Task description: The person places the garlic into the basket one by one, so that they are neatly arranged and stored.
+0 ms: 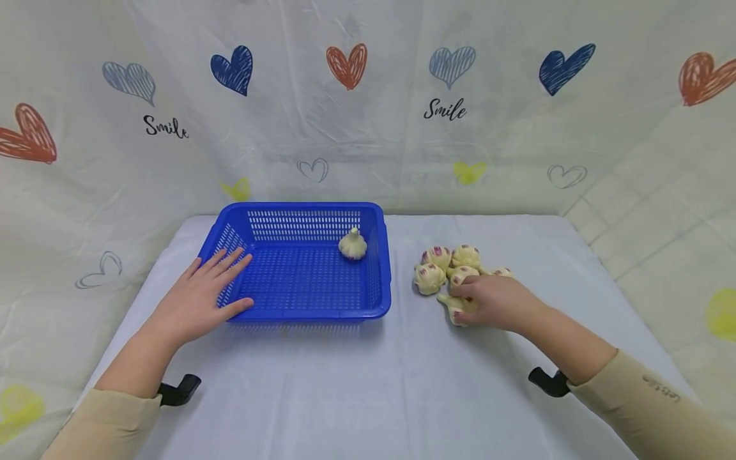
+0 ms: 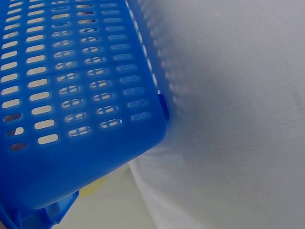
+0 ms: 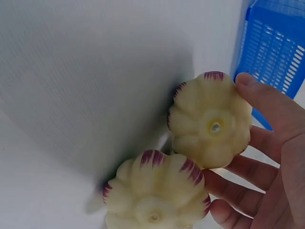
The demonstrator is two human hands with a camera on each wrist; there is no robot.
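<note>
My left hand [image 1: 198, 297] lies with straight, spread fingers over the left wall of a blue plastic basket [image 1: 307, 314]. Inside the basket, near its right side, one white garlic bulb [image 1: 352, 245] sits with its stem up. To the right of the basket, my right hand [image 1: 497, 303] grips the nearest garlic bulb [image 1: 454, 309] of a small group. In the right wrist view, thumb and fingers lie around the side of that bulb [image 3: 209, 119], which shows purple streaks. A second bulb [image 3: 155, 195] is close beside it, near the fingertips. The hand partly hides the group.
More purple-streaked garlic bulbs [image 1: 429, 278] lie close together just beyond my right hand. A white cloth [image 1: 368, 396] covers the table. Behind it hangs a pale curtain [image 1: 391, 140] printed with hearts. The basket's slotted wall [image 2: 71, 95] fills much of the left wrist view.
</note>
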